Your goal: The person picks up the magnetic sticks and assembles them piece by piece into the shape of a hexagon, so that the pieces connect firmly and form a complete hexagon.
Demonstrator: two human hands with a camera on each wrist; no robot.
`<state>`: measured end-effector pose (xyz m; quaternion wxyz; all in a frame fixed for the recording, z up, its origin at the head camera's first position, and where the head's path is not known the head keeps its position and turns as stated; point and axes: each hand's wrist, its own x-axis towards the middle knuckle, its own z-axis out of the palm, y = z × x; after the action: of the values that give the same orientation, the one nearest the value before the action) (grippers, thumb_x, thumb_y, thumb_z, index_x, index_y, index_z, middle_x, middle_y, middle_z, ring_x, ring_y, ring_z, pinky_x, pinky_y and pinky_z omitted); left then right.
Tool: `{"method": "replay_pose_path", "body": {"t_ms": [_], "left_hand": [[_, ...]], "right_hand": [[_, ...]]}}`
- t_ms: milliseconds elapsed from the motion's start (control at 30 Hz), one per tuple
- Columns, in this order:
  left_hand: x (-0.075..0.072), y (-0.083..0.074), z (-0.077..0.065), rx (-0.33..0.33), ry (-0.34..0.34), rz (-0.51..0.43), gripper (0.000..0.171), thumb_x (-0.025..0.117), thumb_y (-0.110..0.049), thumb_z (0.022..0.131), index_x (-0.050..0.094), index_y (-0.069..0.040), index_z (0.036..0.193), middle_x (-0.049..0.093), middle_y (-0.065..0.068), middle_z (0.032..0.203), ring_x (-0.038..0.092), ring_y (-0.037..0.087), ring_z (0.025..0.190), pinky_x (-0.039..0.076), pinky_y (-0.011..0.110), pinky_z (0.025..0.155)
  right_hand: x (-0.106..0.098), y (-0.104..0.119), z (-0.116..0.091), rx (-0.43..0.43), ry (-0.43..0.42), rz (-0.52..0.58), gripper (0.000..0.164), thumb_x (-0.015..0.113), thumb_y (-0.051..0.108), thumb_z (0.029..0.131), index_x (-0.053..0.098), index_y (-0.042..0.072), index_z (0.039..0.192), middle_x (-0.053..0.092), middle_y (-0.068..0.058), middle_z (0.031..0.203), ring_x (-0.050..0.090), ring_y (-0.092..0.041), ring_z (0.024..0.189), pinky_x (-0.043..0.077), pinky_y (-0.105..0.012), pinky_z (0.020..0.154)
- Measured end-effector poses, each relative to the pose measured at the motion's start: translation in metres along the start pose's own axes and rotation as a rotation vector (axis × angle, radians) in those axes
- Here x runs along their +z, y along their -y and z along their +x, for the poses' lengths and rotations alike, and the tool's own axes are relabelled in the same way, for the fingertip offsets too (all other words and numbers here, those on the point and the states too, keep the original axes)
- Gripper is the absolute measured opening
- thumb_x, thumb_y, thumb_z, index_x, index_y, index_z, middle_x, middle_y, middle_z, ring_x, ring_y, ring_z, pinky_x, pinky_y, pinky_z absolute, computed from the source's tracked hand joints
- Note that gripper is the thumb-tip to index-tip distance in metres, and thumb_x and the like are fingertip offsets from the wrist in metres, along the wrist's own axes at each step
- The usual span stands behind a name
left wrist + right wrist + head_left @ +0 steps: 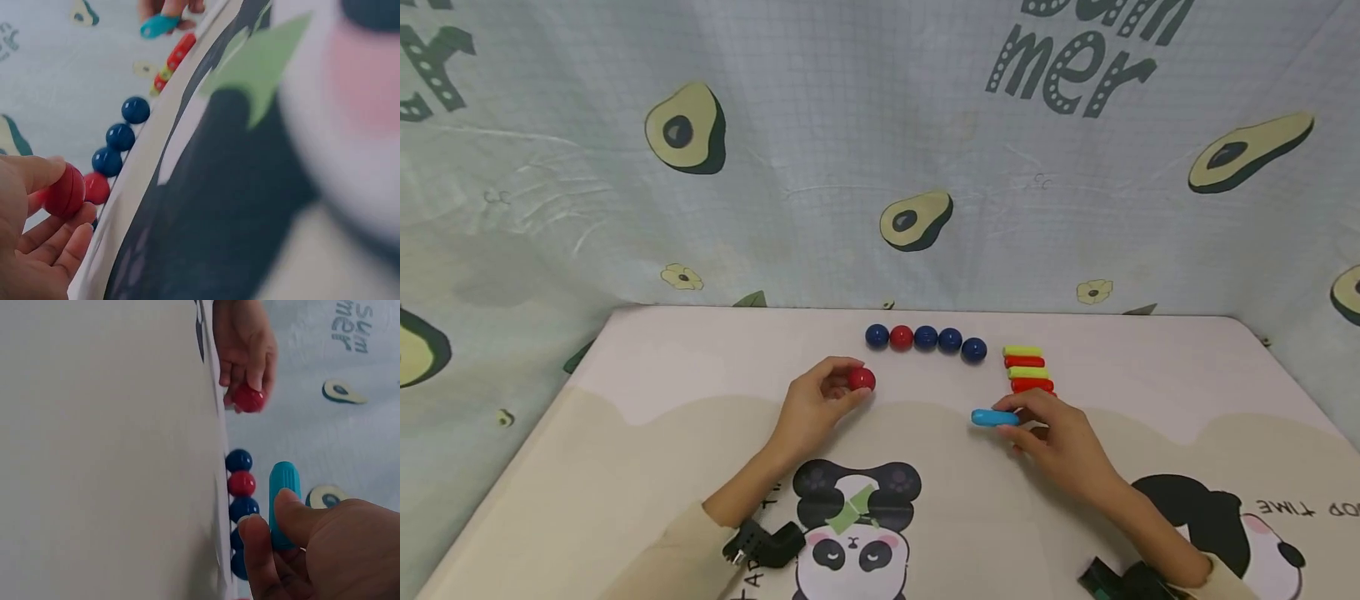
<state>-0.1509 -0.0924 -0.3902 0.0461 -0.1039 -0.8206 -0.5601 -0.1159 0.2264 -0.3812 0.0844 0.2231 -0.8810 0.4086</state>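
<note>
A glossy red ball (861, 379) with a seam line is pinched between thumb and fingers of my left hand (820, 404), just in front of a row of balls. My right hand (1060, 442) pinches a light blue stick (992, 417), rounded at its tip and ribbed along its side in the right wrist view. Behind the hands, the row holds a red ball (901, 337) among several dark blue balls (950, 340). Beside my right hand lie lime green sticks (1022, 352) and red sticks (1030, 385), stacked alternately; the nearest is partly hidden by the fingers.
The pale table mat (662, 467) carries printed pandas (852, 550). A light curtain (797, 125) with avocado prints hangs behind the table's far edge. Black wrist straps with devices (763, 543) sit on both forearms.
</note>
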Motion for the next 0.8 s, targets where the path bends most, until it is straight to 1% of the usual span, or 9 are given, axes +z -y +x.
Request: {"method": "replay_pose_path", "body": {"t_ms": [167,267,400,500,633,700,800], "left_hand": [[0.006,-0.006,-0.014,-0.013,0.035,-0.037,0.036,0.077,-0.008,0.080,0.065,-0.009,0.115,0.066,0.002,0.098,0.057,0.017,0.080,0.048,0.022,0.069],[0.010,-0.009,-0.022,-0.027,0.056,-0.053,0.036,0.077,-0.009,0.081,0.065,-0.010,0.115,0.066,0.000,0.098,0.057,0.016,0.079,0.048,0.022,0.068],[0.017,-0.012,-0.032,-0.030,0.076,-0.044,0.035,0.077,-0.012,0.081,0.066,-0.012,0.114,0.065,-0.001,0.098,0.055,0.016,0.077,0.047,0.022,0.065],[0.022,-0.014,-0.039,-0.023,0.108,-0.078,0.034,0.076,-0.016,0.083,0.066,-0.010,0.114,0.065,0.000,0.097,0.055,0.016,0.077,0.047,0.022,0.065],[0.025,-0.015,-0.046,-0.010,0.163,-0.151,0.035,0.073,-0.019,0.086,0.064,-0.006,0.118,0.066,0.003,0.096,0.059,0.017,0.079,0.049,0.022,0.072],[0.026,-0.014,-0.048,-0.012,0.173,-0.173,0.036,0.072,-0.018,0.086,0.063,-0.006,0.119,0.066,0.004,0.097,0.060,0.017,0.081,0.049,0.022,0.075],[0.025,-0.014,-0.048,-0.020,0.166,-0.204,0.036,0.072,-0.016,0.087,0.062,-0.004,0.119,0.066,0.006,0.099,0.062,0.018,0.084,0.050,0.022,0.077]], "right_hand": [[0.010,0.006,0.006,0.052,0.030,-0.020,0.030,0.077,0.001,0.077,0.069,0.012,0.104,0.065,0.004,0.098,0.061,-0.011,0.080,0.054,-0.023,0.071],[0.014,0.010,0.009,0.075,0.067,-0.022,0.030,0.078,0.003,0.077,0.071,0.014,0.104,0.066,0.005,0.096,0.062,-0.009,0.080,0.053,-0.022,0.071],[0.018,0.016,0.012,0.083,0.102,-0.014,0.030,0.078,0.006,0.078,0.071,0.015,0.106,0.066,0.007,0.096,0.061,-0.007,0.079,0.053,-0.021,0.071],[0.022,0.021,0.014,0.072,0.118,0.013,0.029,0.078,0.009,0.078,0.072,0.016,0.105,0.066,0.007,0.095,0.062,-0.007,0.078,0.053,-0.022,0.070],[0.029,0.027,0.017,0.070,0.148,0.049,0.026,0.078,0.012,0.079,0.072,0.016,0.104,0.067,0.006,0.094,0.062,-0.007,0.075,0.054,-0.023,0.070],[0.032,0.029,0.017,0.079,0.155,0.058,0.025,0.078,0.013,0.079,0.072,0.015,0.104,0.067,0.006,0.094,0.062,-0.006,0.075,0.054,-0.022,0.070],[0.035,0.030,0.017,0.090,0.160,0.083,0.024,0.078,0.013,0.080,0.072,0.015,0.104,0.067,0.005,0.093,0.062,-0.007,0.074,0.053,-0.022,0.070]]}}
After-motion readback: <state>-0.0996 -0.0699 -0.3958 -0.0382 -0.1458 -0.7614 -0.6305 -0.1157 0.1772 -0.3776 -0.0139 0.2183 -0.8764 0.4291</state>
